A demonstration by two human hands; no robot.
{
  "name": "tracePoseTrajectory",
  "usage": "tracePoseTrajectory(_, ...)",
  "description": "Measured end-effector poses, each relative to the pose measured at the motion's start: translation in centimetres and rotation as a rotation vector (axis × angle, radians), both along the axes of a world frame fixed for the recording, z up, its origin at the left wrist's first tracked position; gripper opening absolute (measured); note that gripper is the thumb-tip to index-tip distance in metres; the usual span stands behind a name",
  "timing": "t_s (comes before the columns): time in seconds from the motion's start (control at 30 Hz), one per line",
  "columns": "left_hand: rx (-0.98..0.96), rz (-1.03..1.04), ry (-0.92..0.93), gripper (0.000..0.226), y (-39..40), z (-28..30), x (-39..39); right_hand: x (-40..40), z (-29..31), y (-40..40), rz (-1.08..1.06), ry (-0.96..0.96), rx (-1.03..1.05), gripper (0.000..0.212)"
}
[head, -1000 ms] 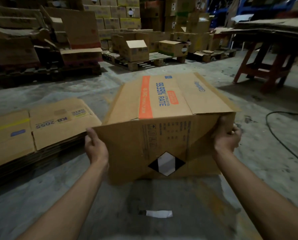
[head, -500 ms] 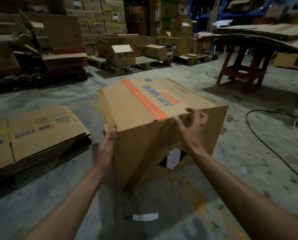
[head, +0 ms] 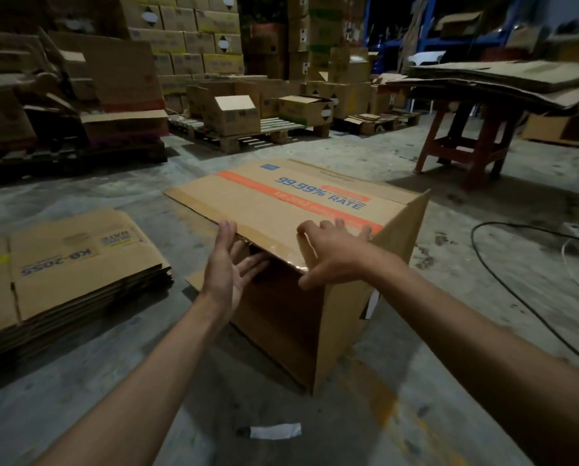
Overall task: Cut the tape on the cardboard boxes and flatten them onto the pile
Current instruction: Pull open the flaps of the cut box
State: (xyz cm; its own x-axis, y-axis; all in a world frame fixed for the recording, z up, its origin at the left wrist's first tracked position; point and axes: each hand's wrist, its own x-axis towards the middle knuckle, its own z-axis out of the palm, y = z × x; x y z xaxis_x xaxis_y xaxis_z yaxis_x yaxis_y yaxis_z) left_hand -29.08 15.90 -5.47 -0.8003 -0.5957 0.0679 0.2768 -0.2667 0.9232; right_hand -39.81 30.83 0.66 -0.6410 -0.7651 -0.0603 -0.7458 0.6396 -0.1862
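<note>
In the head view, the box [head: 315, 230] stood on the floor [head: 449, 415] straight ahead, its long axis running left to right. The right hand [head: 332, 257] gripped the near top edge, fingers curled over it; the left hand [head: 229, 267] was spread open at the opening. The pile [head: 66, 264] lay to the left, nearer the left hand.

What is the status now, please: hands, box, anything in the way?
Left hand open at the box opening. Right hand on the top panel edge. Box not flat yet. Pile at left, nothing between.
</note>
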Motion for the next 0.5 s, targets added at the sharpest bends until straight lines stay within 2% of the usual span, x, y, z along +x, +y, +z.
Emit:
tracePoseTrajectory(0.07, -0.193, -0.011, -0.071, 0.063, -0.1, 0.2, -0.3, 1.0, -0.2, -0.7, 0.01, 0.131, -0.115, 0.064)
tracePoseTrajectory(0.13, -0.228, 0.106, -0.085, 0.064, -1.0, 0.4, -0.7, 1.3, -0.4, -0.5, 0.03, 0.103, -0.334, 0.059)
tracePoseTrajectory(0.17, -0.16, 0.17, -0.084, 0.069, -1.7, 0.8, -0.8, 1.2, -0.2, -0.1, 0.051, 0.061, -0.447, 0.06)
tracePoseTrajectory(0.27, 0.243, 0.273, -0.061, 0.081, -4.3, 3.2, -1.6, -0.6, 0.4, 1.9, 0.147, -0.018, -0.675, 0.061)
tracePoseTrajectory(0.3, 0.304, 0.326, -0.076, 0.084, -5.7, 4.0, -1.8, -1.5, 0.4, 2.9, 0.185, -0.028, -0.733, 0.061)
tracePoseTrajectory(0.4, 0.434, 0.396, -0.096, 0.092, -9.6, 6.3, -2.0, -4.7, -0.2, 6.6, 0.226, -0.013, -0.845, 0.061)
tracePoseTrajectory(0.43, 0.439, 0.391, -0.115, 0.089, -10.4, 6.8, -2.0, -5.7, -0.4, 7.8, 0.219, -0.024, -0.858, 0.059)
tracePoseTrajectory(0.5, 0.379, 0.398, -0.189, 0.068, -11.1, 7.0, -1.7, -7.2, -0.6, 9.0, 0.211, -0.068, -0.856, 0.055)
